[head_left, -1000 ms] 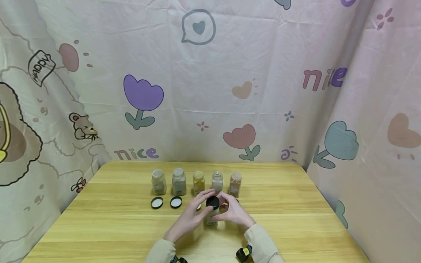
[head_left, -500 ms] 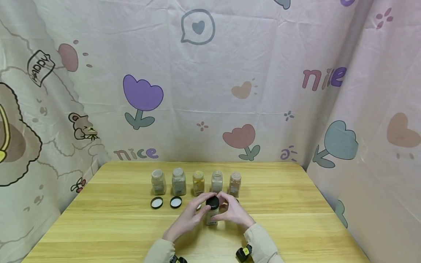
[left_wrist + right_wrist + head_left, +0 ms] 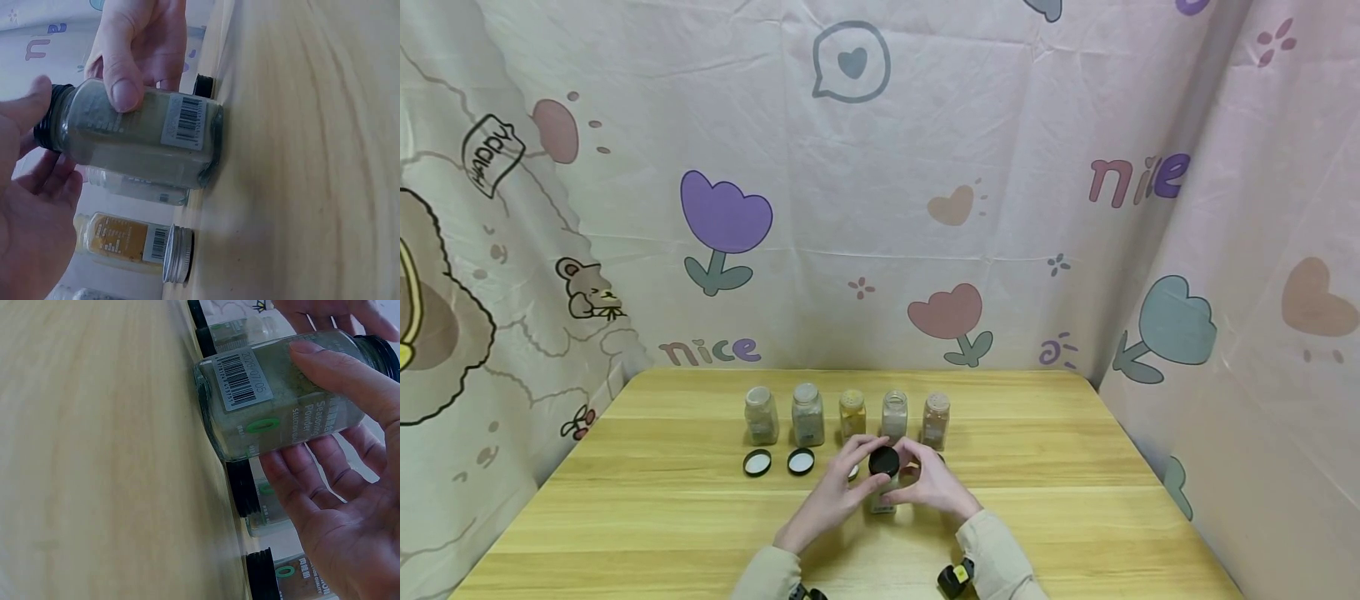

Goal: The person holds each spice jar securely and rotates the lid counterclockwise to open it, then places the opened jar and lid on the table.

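Observation:
A square glass spice jar [image 3: 144, 134] filled with greenish-grey powder stands upright on the table, close in front of me. Its black screw lid [image 3: 884, 461] sits on top. My left hand [image 3: 838, 490] grips this lid from the left, thumb on the near side and fingers round the far side. From the right, my right hand [image 3: 934, 485] holds the jar's body, its thumb [image 3: 337, 369] laid along one face. A barcode label [image 3: 242, 378] and the printed word "Powder" show in the right wrist view.
Several lidless glass jars stand in a row behind, among them a pale one [image 3: 762, 417], a yellow one [image 3: 853, 417] and a brown one [image 3: 936, 421]. Lids lie before them: two black-rimmed ones, the left lid [image 3: 757, 462] and its neighbour [image 3: 801, 461], and a silver lid [image 3: 178, 255].
The fingers of my left hand shift a little round the lid, drawing nearer and then reaching back over its far side. Jar and right hand stay in place.

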A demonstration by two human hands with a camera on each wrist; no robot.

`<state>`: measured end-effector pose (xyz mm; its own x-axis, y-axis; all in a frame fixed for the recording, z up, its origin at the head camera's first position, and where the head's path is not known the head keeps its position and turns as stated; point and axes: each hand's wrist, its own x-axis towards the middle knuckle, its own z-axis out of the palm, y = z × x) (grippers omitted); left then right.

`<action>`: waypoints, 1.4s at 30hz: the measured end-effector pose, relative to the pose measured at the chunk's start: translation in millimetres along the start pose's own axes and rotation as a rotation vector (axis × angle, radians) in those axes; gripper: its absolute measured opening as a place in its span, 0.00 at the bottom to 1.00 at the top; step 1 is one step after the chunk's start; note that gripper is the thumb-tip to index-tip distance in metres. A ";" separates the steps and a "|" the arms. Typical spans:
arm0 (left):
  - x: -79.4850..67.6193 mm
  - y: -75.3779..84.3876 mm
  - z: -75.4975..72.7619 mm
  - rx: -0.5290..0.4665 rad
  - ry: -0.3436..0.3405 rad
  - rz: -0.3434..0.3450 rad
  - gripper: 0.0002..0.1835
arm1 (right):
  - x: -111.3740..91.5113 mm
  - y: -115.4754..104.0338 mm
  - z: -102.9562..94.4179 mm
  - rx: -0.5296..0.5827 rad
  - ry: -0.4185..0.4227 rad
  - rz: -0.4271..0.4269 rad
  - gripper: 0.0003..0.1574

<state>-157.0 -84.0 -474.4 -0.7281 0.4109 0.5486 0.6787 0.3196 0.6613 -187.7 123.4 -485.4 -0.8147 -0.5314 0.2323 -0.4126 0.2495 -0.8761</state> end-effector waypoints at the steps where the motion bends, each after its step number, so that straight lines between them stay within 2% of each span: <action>1: 0.0 0.5 -0.9 -0.007 -0.012 -0.010 0.25 | 0.1 0.0 -0.1 -0.002 0.000 -0.001 0.28; 6: -0.2 3.6 -8.1 -0.060 -0.087 -0.061 0.25 | 0.3 0.8 0.0 0.007 0.001 0.003 0.28; 12: -0.3 4.8 -13.3 -0.050 -0.111 -0.033 0.23 | 0.2 1.2 0.3 0.021 -0.004 0.003 0.28; 19: 0.4 3.6 -10.8 -0.037 -0.049 -0.005 0.21 | -0.3 1.3 0.7 0.020 -0.001 0.006 0.28; 26: 1.0 1.1 -4.7 0.018 0.061 0.036 0.19 | -0.1 1.3 0.1 0.013 -0.001 -0.007 0.28; 31: 1.7 2.3 -0.5 0.028 0.091 0.019 0.19 | -0.1 1.2 -0.2 0.009 -0.001 -0.015 0.27; 35: 1.2 1.8 -2.0 0.011 0.071 0.001 0.21 | -0.1 1.0 -0.3 0.015 -0.003 -0.012 0.27; 42: -0.1 3.0 -8.3 -0.038 -0.026 -0.007 0.22 | -0.2 0.5 0.2 0.016 0.004 -0.002 0.28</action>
<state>-155.6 -90.2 -468.2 -0.7295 0.4310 0.5311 0.6693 0.2895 0.6843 -187.8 123.5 -486.0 -0.8154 -0.5286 0.2358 -0.4076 0.2352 -0.8823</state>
